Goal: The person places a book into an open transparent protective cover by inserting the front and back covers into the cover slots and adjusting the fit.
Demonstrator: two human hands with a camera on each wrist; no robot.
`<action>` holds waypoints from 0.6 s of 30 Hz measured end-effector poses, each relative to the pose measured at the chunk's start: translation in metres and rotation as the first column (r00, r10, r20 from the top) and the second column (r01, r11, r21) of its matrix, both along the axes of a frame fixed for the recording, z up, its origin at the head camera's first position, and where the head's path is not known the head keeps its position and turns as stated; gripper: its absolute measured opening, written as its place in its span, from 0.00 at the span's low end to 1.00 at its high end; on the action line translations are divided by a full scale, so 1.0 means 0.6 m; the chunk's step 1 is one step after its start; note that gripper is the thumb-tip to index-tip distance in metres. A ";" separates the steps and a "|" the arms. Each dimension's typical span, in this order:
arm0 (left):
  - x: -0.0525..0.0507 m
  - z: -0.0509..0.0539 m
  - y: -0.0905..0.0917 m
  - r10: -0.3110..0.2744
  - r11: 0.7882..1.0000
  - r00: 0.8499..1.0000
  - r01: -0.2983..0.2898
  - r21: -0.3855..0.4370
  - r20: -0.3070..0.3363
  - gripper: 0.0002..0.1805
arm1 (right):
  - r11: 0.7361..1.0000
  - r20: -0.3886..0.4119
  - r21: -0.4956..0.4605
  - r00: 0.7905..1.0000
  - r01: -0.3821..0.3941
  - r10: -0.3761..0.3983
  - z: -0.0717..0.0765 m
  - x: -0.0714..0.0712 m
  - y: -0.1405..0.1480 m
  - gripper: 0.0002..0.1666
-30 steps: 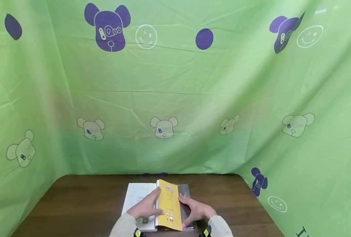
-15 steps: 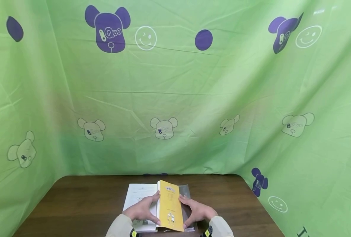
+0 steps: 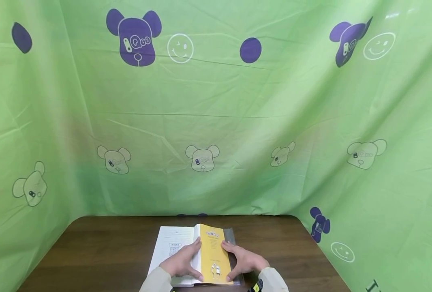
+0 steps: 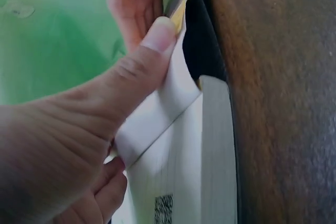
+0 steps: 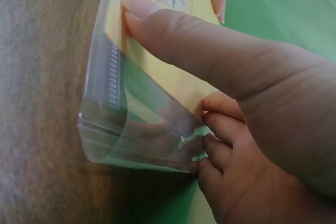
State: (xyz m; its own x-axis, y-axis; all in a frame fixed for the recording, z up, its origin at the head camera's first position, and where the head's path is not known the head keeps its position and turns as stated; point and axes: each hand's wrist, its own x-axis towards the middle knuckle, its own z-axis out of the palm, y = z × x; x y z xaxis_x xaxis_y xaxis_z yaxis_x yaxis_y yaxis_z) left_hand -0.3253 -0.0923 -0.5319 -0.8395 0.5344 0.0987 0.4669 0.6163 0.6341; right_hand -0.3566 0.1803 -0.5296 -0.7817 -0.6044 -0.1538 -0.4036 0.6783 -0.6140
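An open book lies on the table, its white printed page [image 3: 168,243] on the left and a yellow flap [image 3: 211,253] standing over the right side. My left hand [image 3: 182,261] holds the flap's left edge, thumb low and fingers high; in the left wrist view the thumb [image 4: 157,38] presses on the folded white sheet [image 4: 163,98]. My right hand [image 3: 246,260] grips the flap's right edge together with a clear plastic cover [image 5: 142,124], thumb on the yellow face [image 5: 173,72]. The cover sticks out beyond the flap, at the right.
The brown wooden table [image 3: 103,247] extends to both sides of the book. A green curtain [image 3: 238,182] with bear and smiley prints hangs behind the table and along both sides.
The left hand's thumb has come off the yellow face to its left edge. The flap has shifted slightly right and lies wider, and more white shows at its left.
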 end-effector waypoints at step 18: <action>0.006 -0.013 0.017 0.033 0.979 0.985 -0.066 -0.194 -0.170 0.60 | 1.000 -0.054 -0.016 0.998 -0.016 0.015 -0.006 -0.002 -0.002 0.47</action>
State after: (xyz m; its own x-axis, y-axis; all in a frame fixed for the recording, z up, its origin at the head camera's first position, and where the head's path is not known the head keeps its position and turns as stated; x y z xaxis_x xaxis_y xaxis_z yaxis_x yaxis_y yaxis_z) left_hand -0.3217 -0.0819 -0.5395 -0.8464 0.5155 0.1341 0.5205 0.7470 0.4136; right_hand -0.3575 0.1793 -0.5333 -0.7790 -0.6186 -0.1022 -0.4467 0.6619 -0.6020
